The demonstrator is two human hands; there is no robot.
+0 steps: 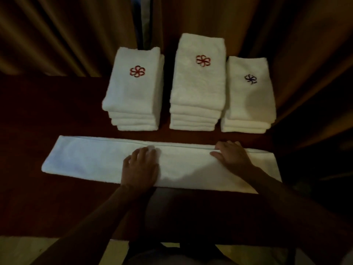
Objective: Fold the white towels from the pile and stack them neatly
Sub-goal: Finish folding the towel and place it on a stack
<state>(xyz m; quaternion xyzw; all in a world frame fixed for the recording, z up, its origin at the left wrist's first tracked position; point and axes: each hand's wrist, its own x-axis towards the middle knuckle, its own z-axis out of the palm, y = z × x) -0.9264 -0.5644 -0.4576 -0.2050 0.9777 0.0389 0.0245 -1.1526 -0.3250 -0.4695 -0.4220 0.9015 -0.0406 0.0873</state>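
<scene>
White terry cloth lies as a long folded strip [107, 161] across the lower middle of the frame, on a dark red table [28, 131]. Both hands lie flat on it with fingers straight, gripping nothing: the left hand [141, 167] presses near the strip's centre, the right hand [232, 154] rests toward its right end, fingertips close to the far seam.

The step in hand looks like smoothing the strip before folding it across its length. To do that well, I would sweep the palms outward from the middle to push out trapped air, check that the far edges sit flush along the seam, then bring one end over to meet the other squarely so the finished packet matches those already stacked.

Three stacks stand beyond the strip in the upper middle of the frame. The left stack [133, 104] and the taller middle stack [198, 92] each show a red flower-shaped embroidered emblem on top; the right stack [248, 104] shows a similar one in dark blue or purple. No lettering can be read anywhere. Brown curtains [57, 35] hang behind.
</scene>
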